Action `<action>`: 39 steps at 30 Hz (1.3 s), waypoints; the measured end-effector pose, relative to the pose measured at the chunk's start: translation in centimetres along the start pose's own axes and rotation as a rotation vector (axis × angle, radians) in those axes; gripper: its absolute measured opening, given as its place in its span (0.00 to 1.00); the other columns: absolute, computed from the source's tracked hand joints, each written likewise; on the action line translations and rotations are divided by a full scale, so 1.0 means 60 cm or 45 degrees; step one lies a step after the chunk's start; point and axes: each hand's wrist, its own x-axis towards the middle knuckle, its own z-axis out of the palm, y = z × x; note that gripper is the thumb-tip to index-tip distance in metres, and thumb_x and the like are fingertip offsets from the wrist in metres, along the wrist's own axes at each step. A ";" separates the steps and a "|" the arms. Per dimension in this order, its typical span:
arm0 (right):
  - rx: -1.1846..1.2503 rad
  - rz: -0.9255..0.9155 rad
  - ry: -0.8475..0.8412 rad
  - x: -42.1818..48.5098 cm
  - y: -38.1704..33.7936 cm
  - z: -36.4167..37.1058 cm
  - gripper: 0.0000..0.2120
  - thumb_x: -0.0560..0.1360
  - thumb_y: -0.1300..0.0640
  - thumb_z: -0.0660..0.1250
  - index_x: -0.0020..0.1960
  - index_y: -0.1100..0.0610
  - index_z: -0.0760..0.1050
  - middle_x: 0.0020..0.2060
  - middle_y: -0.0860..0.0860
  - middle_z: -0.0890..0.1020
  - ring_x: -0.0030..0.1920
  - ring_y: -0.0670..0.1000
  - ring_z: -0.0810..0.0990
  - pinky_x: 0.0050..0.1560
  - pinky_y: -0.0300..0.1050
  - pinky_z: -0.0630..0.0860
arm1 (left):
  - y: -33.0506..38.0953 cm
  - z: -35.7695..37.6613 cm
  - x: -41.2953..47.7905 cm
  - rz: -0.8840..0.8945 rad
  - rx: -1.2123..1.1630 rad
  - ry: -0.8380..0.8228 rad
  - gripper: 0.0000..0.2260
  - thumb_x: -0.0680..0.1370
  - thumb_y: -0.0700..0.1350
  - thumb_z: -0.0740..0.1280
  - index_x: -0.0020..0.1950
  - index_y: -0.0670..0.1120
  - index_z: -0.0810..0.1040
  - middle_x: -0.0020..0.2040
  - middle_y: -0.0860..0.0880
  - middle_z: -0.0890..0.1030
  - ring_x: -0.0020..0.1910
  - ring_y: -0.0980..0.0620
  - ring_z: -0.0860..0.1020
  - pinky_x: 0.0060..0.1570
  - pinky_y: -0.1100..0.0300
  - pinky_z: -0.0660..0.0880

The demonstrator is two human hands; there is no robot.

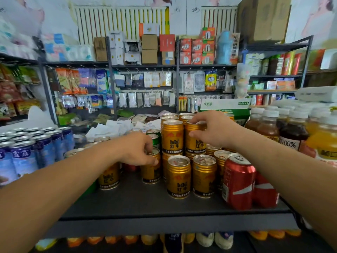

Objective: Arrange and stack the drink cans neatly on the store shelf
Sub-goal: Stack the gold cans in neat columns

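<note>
Nearest: dark matte shelf (145, 203), front strip bare. Red cans (238, 181) at right front, gold cans (178, 177) beside them: ribbed smooth metal cylinders, likely full, heavy, slick, dentable; best gripped round wall, not rim. Left hand (136, 149) curled over top of lower-tier gold can (151, 168), fingers closed on rim. Right hand (211, 131) clamped round upper-tier gold can (195, 141), thumb on wall, fingers over top. Farther: blue cans (23, 156) left, juice bottles (291, 132) right.
</note>
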 end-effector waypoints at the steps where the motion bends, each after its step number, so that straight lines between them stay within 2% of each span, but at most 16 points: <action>1: 0.013 0.003 0.019 0.000 0.001 0.001 0.22 0.76 0.47 0.74 0.68 0.50 0.78 0.71 0.51 0.77 0.67 0.54 0.77 0.60 0.45 0.72 | 0.001 0.004 -0.002 -0.001 -0.008 0.026 0.19 0.72 0.63 0.74 0.56 0.54 0.78 0.52 0.52 0.80 0.50 0.51 0.79 0.52 0.51 0.80; 5: -0.006 0.032 0.098 -0.003 0.001 0.005 0.23 0.73 0.43 0.76 0.65 0.49 0.80 0.67 0.50 0.80 0.64 0.53 0.79 0.58 0.46 0.74 | 0.001 0.017 -0.011 -0.024 -0.106 0.162 0.20 0.71 0.61 0.76 0.57 0.53 0.79 0.52 0.52 0.80 0.51 0.51 0.79 0.49 0.54 0.79; 10: -0.006 0.043 0.142 -0.002 -0.002 0.006 0.24 0.71 0.42 0.77 0.63 0.50 0.82 0.67 0.52 0.79 0.64 0.54 0.79 0.57 0.46 0.74 | -0.012 0.004 -0.021 -0.044 -0.288 0.266 0.22 0.68 0.60 0.79 0.59 0.55 0.79 0.53 0.52 0.78 0.50 0.52 0.78 0.45 0.56 0.77; 12: -0.006 0.040 0.139 -0.001 -0.002 0.007 0.24 0.71 0.41 0.77 0.63 0.50 0.82 0.68 0.53 0.79 0.64 0.55 0.79 0.57 0.47 0.75 | -0.018 -0.013 -0.030 -0.044 -0.371 0.307 0.22 0.69 0.59 0.79 0.59 0.54 0.81 0.53 0.52 0.78 0.52 0.52 0.77 0.48 0.56 0.75; 15: 0.035 0.026 0.111 -0.005 -0.004 -0.006 0.27 0.72 0.39 0.76 0.66 0.51 0.80 0.69 0.52 0.79 0.66 0.54 0.78 0.59 0.45 0.74 | -0.019 -0.045 -0.052 -0.013 -0.442 0.382 0.20 0.70 0.59 0.78 0.58 0.53 0.84 0.56 0.51 0.81 0.56 0.50 0.79 0.56 0.52 0.77; 17: 0.120 -0.017 0.192 -0.012 -0.006 -0.030 0.26 0.74 0.41 0.74 0.67 0.53 0.80 0.67 0.50 0.80 0.66 0.53 0.78 0.58 0.43 0.72 | -0.011 -0.068 -0.071 0.025 -0.437 0.460 0.18 0.70 0.59 0.78 0.57 0.54 0.84 0.56 0.52 0.82 0.57 0.51 0.79 0.58 0.49 0.79; 21: 0.387 -0.064 0.322 -0.022 -0.013 -0.082 0.14 0.78 0.48 0.71 0.61 0.53 0.82 0.53 0.46 0.84 0.54 0.47 0.83 0.56 0.48 0.80 | 0.036 -0.125 -0.098 0.118 -0.555 0.758 0.13 0.70 0.60 0.76 0.50 0.55 0.84 0.50 0.55 0.83 0.50 0.56 0.80 0.49 0.53 0.79; 24: 0.542 -0.109 0.241 -0.026 -0.014 -0.106 0.13 0.78 0.53 0.72 0.62 0.52 0.82 0.50 0.47 0.86 0.51 0.47 0.85 0.56 0.50 0.83 | 0.099 -0.168 -0.093 0.256 -0.724 0.911 0.12 0.71 0.58 0.76 0.49 0.53 0.85 0.45 0.53 0.84 0.45 0.55 0.81 0.43 0.57 0.80; 26: 0.746 -0.115 0.084 -0.032 -0.013 -0.129 0.18 0.77 0.62 0.72 0.65 0.51 0.80 0.51 0.50 0.87 0.53 0.51 0.87 0.54 0.48 0.84 | 0.148 -0.182 -0.075 0.341 -0.723 0.892 0.12 0.71 0.58 0.76 0.48 0.53 0.86 0.43 0.54 0.84 0.43 0.58 0.81 0.39 0.61 0.77; 28: 0.879 -0.122 -0.079 -0.041 0.000 -0.150 0.26 0.73 0.69 0.72 0.67 0.52 0.77 0.53 0.52 0.88 0.55 0.54 0.87 0.57 0.53 0.83 | 0.192 -0.184 -0.048 0.399 -0.661 0.830 0.13 0.71 0.59 0.76 0.48 0.53 0.86 0.43 0.55 0.83 0.44 0.58 0.81 0.39 0.62 0.77; 30: 0.809 -0.102 -0.123 -0.050 0.026 -0.164 0.32 0.68 0.66 0.77 0.69 0.52 0.76 0.56 0.51 0.87 0.55 0.55 0.87 0.61 0.58 0.81 | 0.225 -0.180 -0.020 0.438 -0.647 0.772 0.14 0.70 0.60 0.77 0.48 0.51 0.86 0.44 0.55 0.83 0.45 0.58 0.80 0.43 0.59 0.79; 33: 0.686 0.020 0.018 -0.058 0.059 -0.164 0.42 0.68 0.58 0.83 0.77 0.49 0.68 0.57 0.50 0.84 0.49 0.50 0.88 0.53 0.51 0.85 | 0.250 -0.165 0.011 0.468 -0.738 0.624 0.13 0.70 0.57 0.79 0.46 0.49 0.87 0.42 0.55 0.84 0.43 0.58 0.82 0.43 0.57 0.79; 35: 0.620 0.031 0.044 -0.059 0.069 -0.156 0.38 0.68 0.56 0.83 0.74 0.50 0.71 0.54 0.53 0.85 0.46 0.50 0.88 0.48 0.48 0.86 | 0.256 -0.148 0.028 0.500 -0.740 0.545 0.12 0.70 0.55 0.80 0.45 0.49 0.88 0.43 0.54 0.86 0.45 0.57 0.83 0.48 0.54 0.82; 37: 0.553 0.034 -0.015 -0.052 0.071 -0.143 0.34 0.69 0.57 0.82 0.72 0.50 0.73 0.52 0.58 0.85 0.47 0.55 0.87 0.48 0.53 0.85 | 0.258 -0.132 0.040 0.516 -0.712 0.515 0.11 0.70 0.53 0.80 0.47 0.49 0.88 0.47 0.54 0.87 0.48 0.56 0.84 0.54 0.51 0.82; 39: 0.522 0.055 -0.057 -0.037 0.073 -0.127 0.33 0.69 0.58 0.81 0.72 0.49 0.73 0.53 0.61 0.85 0.50 0.62 0.85 0.49 0.60 0.83 | 0.257 -0.122 0.053 0.511 -0.686 0.521 0.10 0.71 0.52 0.80 0.47 0.48 0.89 0.48 0.54 0.87 0.49 0.56 0.84 0.55 0.49 0.82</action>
